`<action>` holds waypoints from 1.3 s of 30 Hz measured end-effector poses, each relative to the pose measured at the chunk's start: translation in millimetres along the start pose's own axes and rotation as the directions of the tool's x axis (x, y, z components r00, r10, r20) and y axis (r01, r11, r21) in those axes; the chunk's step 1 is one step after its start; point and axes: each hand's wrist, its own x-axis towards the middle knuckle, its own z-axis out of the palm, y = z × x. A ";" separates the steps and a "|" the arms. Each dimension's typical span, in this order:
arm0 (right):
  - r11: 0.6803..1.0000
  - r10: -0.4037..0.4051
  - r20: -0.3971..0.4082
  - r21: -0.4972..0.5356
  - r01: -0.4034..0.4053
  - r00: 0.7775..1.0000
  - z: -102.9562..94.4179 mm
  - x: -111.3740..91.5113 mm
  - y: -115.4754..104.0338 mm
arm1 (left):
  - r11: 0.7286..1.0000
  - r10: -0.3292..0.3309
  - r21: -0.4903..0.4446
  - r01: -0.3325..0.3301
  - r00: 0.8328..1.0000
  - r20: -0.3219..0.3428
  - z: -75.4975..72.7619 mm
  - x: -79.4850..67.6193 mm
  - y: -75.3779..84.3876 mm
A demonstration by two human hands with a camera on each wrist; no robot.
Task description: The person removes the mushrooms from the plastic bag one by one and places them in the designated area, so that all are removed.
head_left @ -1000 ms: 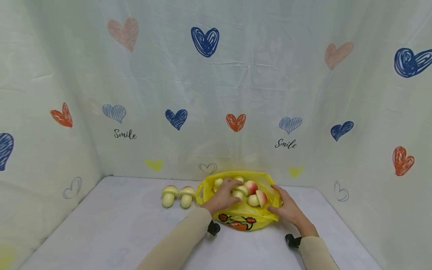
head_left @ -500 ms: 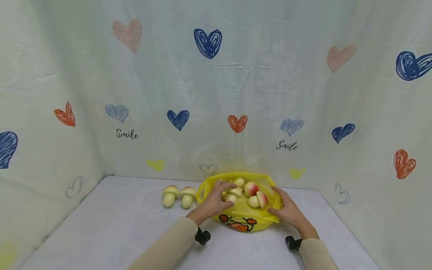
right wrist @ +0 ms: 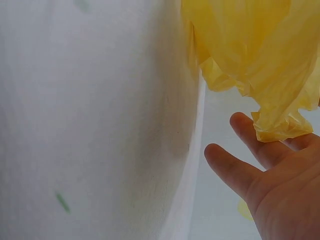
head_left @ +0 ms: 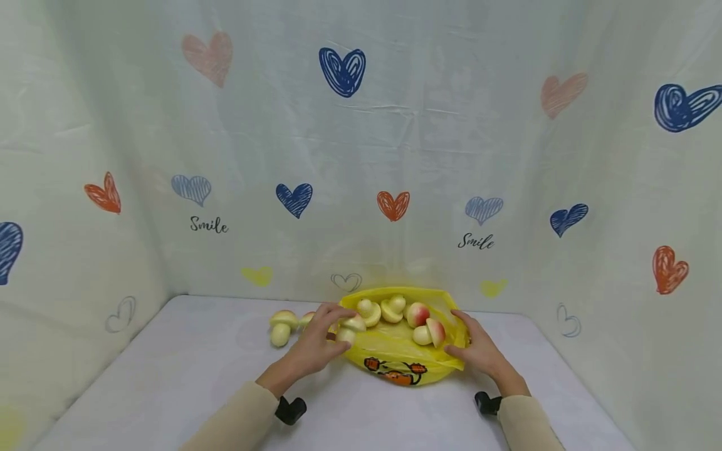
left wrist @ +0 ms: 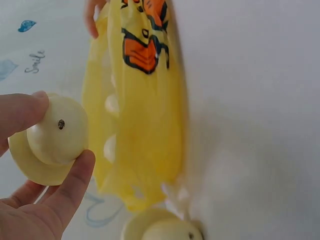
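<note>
My left hand [head_left: 316, 341] holds a pale toy mushroom [left wrist: 60, 132] between thumb and fingertips, at the left rim of a yellow plastic bag [head_left: 389, 357]. In the left wrist view the round end of its stem faces the camera. Several more mushrooms with cream and reddish caps, one of them a reddish-capped mushroom [head_left: 433, 332], lie inside the bag's wide mouth. At the bag's right side is my right hand [head_left: 482, 347], thumb and fingers spread. The right wrist view shows its fingers [right wrist: 235, 167] fairly straight, with a crumpled bag end [right wrist: 282, 127] against them.
Left of the bag, a mushroom [head_left: 281, 327] stands on the white table [head_left: 186, 363], and a second mushroom [head_left: 307, 318] is partly hidden behind my left hand. A white curtain [head_left: 429, 144] printed with hearts surrounds the table's back and sides.
My left hand has moved left from the middle of the bag to its left rim, carrying a mushroom along. The right hand has stayed at the bag's right side.
</note>
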 end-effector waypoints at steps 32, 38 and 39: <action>1.000 -0.018 -0.015 0.005 0.018 1.000 1.3 1.2 -0.6 | 0.950 0.095 0.313 -0.021 0.970 -0.222 -128.0 -61.2 -68.0; 1.000 -0.021 -0.009 0.016 0.021 1.000 2.0 0.0 -1.1 | 0.954 0.030 0.298 0.034 0.977 -0.210 -134.3 -59.0 -85.8; 1.000 -0.020 -0.009 0.018 0.020 1.000 2.1 -0.5 -1.1 | 0.954 0.021 0.298 0.042 0.978 -0.207 -134.8 -58.4 -88.3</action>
